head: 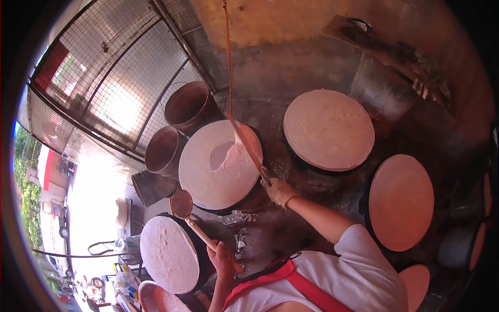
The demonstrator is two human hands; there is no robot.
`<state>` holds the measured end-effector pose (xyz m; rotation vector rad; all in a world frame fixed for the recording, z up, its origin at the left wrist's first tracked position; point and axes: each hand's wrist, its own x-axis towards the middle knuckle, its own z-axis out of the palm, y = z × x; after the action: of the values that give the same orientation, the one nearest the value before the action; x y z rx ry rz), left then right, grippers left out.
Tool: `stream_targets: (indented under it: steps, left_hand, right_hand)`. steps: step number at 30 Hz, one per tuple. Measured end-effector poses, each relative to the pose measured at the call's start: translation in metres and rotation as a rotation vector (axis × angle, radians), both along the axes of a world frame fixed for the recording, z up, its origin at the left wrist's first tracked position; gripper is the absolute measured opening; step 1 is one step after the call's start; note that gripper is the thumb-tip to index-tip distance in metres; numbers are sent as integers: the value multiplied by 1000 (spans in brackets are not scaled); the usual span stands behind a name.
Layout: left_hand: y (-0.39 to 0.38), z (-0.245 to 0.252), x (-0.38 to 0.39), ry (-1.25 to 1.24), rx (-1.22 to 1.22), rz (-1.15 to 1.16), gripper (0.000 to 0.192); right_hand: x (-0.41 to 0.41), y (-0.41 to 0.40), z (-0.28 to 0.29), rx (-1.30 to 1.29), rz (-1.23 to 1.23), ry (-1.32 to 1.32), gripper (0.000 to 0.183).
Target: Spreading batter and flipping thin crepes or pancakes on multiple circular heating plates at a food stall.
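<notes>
My right hand, in a dirty work glove, grips a long flat wooden paddle. The paddle reaches across a large round vessel filled to the rim with a pale layer. Beside the paddle some of this pale material is heaped up, next to a smooth greyish patch. Whether the material is foam, batter or powder I cannot tell. My left hand is closed around the wooden handle of a ladle. Its round bowl hangs between that vessel and a second pale-topped one.
More round pale-topped vessels stand at upper right and right. Deep metal buckets line the left beside a wire-mesh screen. A cord hangs by the stained wall. A basin sits at bottom left.
</notes>
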<state>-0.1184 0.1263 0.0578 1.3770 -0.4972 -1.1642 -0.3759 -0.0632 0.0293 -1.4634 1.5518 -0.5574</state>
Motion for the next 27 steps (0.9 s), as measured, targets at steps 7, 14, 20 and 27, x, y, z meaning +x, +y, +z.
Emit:
stream_targets:
  steps: [7, 14, 20, 27]
  left_hand:
    - [-11, 6, -5, 13, 8, -78, 17]
    - [-10, 4, -3, 12, 37, -107, 17]
    - [-13, 6, 4, 38, 67, -115, 18]
    - [-28, 13, 4, 34, 103, -71, 17]
  right_hand:
    - [22, 42, 28, -99, 77, -97, 57]
    - [49, 58, 3, -66, 46, 60, 54]
    - [19, 28, -5, 9, -53, -133, 52]
    - [56, 34, -4, -190, 200, 11, 58]
